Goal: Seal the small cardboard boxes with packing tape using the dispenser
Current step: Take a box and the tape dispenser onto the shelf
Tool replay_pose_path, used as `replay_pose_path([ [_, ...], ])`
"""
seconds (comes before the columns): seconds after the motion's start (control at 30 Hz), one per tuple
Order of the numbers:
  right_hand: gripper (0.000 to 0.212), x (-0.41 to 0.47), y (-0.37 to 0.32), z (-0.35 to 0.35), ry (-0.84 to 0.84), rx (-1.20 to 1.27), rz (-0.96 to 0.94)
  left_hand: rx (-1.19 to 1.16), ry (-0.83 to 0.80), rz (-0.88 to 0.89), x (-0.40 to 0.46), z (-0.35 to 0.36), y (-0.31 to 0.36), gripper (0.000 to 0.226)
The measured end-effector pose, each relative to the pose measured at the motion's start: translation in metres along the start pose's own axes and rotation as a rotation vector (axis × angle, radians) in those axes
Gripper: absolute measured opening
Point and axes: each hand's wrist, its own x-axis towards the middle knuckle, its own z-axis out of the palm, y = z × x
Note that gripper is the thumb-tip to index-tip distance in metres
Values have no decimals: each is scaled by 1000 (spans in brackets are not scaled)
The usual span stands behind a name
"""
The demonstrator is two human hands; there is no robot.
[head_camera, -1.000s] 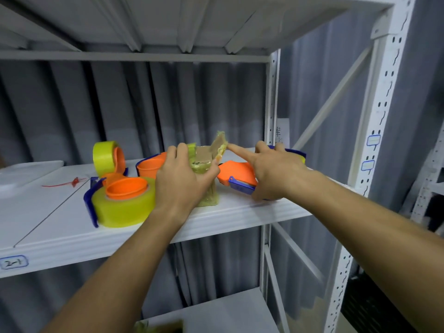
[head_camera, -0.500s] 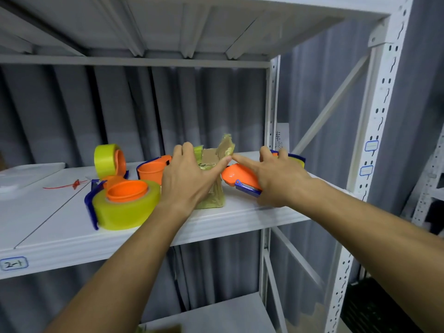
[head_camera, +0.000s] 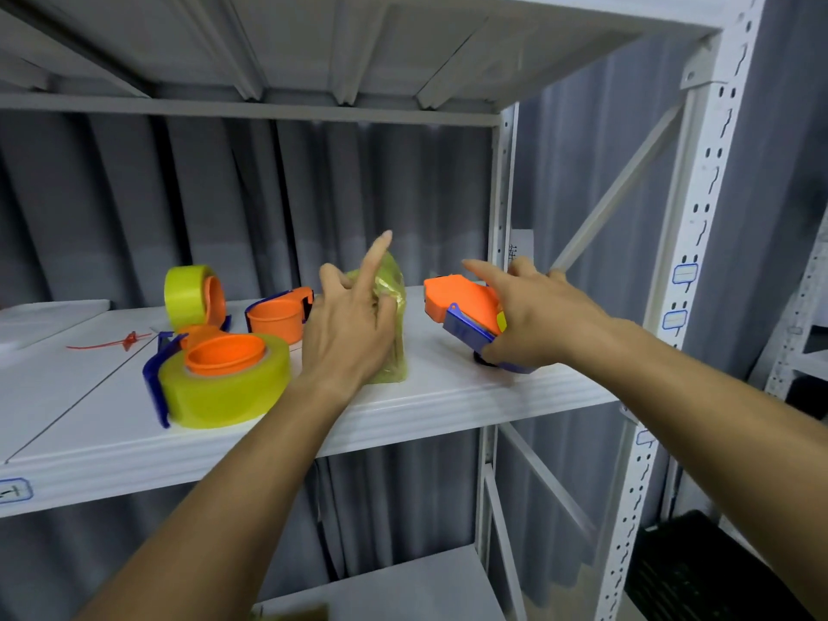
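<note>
Small tape-wrapped cardboard box [head_camera: 389,333] stood upright near white shelf [head_camera: 448,396] front edge, touched by spread-fingered left hand [head_camera: 347,333]; orange-blue tape dispenser [head_camera: 463,313] just beside, to its right, gripped by right hand [head_camera: 535,324].

White metal shelf [head_camera: 448,396] before me, with perforated upright [head_camera: 699,244] and diagonal brace [head_camera: 623,181]; grey curtain [head_camera: 313,195] behind. A red zip tie [head_camera: 121,342] lies on the shelf's left; blue-bordered labels [head_camera: 684,276] mark the upright.

A storeroom: white slotted metal shelving [head_camera: 699,244] with bin labels [head_camera: 684,276].
</note>
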Motion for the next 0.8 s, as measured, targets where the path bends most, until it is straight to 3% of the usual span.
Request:
replay_pose_path([
  [0.13,107,6,-6,-1,-19,40,12,36,-98,53,1,-3,-8,37],
  [0.27,95,13,-7,2,-8,86,40,-70,-90,22,0,-4,-12,23],
  [0.4,73,14,-4,3,119,43,1,-260,-68,-3,6,-8,-7,38],
  [0.5,65,10,4,0,293,-64,-100,-465,-159,-90,15,-16,-9,22],
  [0.63,71,7,13,-5,459,-102,-171,-627,-269,-107,23,-24,-15,3],
  [0.8,86,12,17,-10,609,-34,-185,-678,-408,-118,27,-27,-21,10],
])
